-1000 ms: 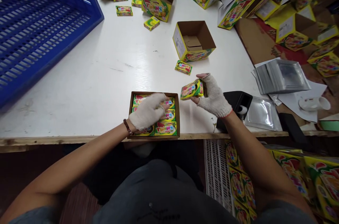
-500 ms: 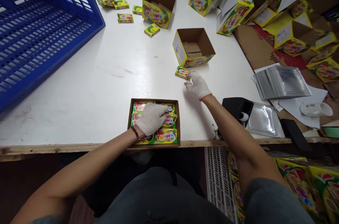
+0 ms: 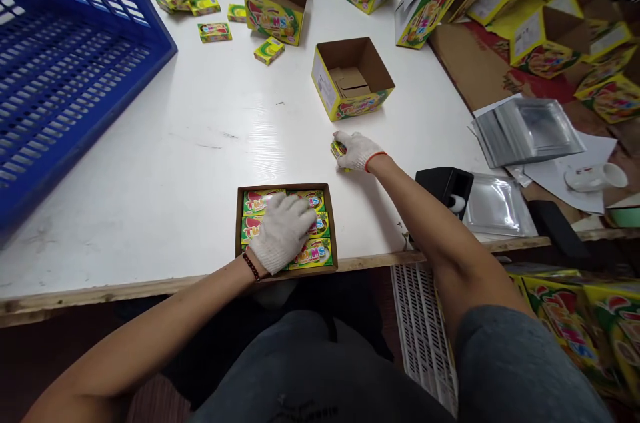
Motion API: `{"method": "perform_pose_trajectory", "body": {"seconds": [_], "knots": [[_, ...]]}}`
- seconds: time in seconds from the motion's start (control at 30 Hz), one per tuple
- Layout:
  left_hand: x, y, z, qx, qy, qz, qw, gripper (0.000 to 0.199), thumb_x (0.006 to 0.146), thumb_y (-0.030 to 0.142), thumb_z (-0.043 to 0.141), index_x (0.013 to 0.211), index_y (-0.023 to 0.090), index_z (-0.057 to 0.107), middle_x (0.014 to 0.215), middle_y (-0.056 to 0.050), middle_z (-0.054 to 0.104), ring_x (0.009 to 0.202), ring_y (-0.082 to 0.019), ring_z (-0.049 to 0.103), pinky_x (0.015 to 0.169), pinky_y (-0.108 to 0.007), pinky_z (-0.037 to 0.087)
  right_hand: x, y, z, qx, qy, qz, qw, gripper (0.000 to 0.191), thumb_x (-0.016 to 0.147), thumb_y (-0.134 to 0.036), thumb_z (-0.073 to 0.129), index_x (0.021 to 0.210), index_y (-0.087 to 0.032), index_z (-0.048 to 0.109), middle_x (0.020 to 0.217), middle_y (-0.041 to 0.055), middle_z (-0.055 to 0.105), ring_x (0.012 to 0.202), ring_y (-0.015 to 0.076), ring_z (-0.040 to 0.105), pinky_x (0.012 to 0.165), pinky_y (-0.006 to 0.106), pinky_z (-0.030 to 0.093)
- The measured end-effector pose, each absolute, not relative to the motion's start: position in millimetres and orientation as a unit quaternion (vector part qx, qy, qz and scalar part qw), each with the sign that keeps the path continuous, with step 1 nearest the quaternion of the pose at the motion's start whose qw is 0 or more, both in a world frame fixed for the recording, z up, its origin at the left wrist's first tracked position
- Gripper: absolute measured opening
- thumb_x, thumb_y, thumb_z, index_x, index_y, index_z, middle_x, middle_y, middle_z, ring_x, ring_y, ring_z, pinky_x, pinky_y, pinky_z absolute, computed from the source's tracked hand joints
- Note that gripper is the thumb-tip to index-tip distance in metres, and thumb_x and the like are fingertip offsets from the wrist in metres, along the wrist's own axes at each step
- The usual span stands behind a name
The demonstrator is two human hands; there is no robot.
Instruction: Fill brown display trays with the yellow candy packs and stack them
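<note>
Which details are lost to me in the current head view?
All in the head view:
Some Twins boxes in the cardboard tray: partly covered by the left hand.
Small yellow box: mostly hidden by the right hand, so the grip is unclear.
Blue crate: cut off by the left and top edges.
Fine print on the white panel of the open carton: too small.

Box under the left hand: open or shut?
Open. No lid covers the box; small packs show inside its brown rim, with the left hand lying over them.
</note>
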State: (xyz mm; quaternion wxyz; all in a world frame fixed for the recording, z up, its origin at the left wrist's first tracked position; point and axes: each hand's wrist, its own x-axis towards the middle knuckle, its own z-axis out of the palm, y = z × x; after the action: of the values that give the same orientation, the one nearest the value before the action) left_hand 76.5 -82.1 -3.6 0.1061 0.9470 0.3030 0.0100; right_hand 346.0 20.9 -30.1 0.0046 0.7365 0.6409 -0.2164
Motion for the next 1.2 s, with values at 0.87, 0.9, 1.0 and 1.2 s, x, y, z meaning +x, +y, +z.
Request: {"method": "perform_pose_trajectory", "body": {"seconds": [0.87,0.9,1.0,1.2], "knots": [[73.4,-50.2,-4.8,0.915,0.398,0.058,0.034,0.018,0.096,0.019,0.052,0.093,0.016,0.069,0.099,-0.011,0.065,0.092,-0.025,0.060,0.080,-0.039,0.050,253.1,-112.9,-20.9,0.565,0.813,0.022,-0.141,0.020,0.094,-0.022,0.056,0.107,-0.018,0.070,0.112,0.0132,0.065,0.109,0.0284,0.052,0.088,0.041,0.044],[71.4,-53.2,-3.1,0.916,0.397,0.036,0.034,0.015,0.095,0.019,0.054,0.093,0.015,0.069,0.100,-0.011,0.065,0.094,-0.026,0.060,0.080,-0.039,0.050,250.2,-111.5,-17.0,0.557,0.823,0.025,-0.109,0.019,0.094,-0.023,0.056,0.108,-0.019,0.069,0.111,0.0115,0.066,0.108,0.0279,0.053,0.086,0.041,0.043],[62.5,-62.7,2.2,0.930,0.357,-0.037,0.081,0.010,0.091,0.017,0.059,0.094,0.014,0.068,0.101,-0.009,0.066,0.094,-0.025,0.061,0.082,-0.037,0.052,239.6,-108.0,-2.5,0.548,0.837,0.007,-0.009,0.020,0.095,-0.019,0.056,0.111,-0.021,0.067,0.111,0.0095,0.066,0.101,0.0263,0.055,0.080,0.041,0.042],[37.1,-90.2,4.3,0.917,0.390,-0.030,0.083,0.025,0.092,0.018,0.056,0.113,0.010,0.066,0.119,-0.015,0.065,0.116,-0.029,0.058,0.103,-0.044,0.047,222.7,-101.9,8.1,0.530,0.847,-0.023,0.029,0.028,0.097,-0.028,0.053,0.123,-0.021,0.062,0.128,0.0148,0.061,0.109,0.0288,0.054,0.085,0.043,0.039]]}}
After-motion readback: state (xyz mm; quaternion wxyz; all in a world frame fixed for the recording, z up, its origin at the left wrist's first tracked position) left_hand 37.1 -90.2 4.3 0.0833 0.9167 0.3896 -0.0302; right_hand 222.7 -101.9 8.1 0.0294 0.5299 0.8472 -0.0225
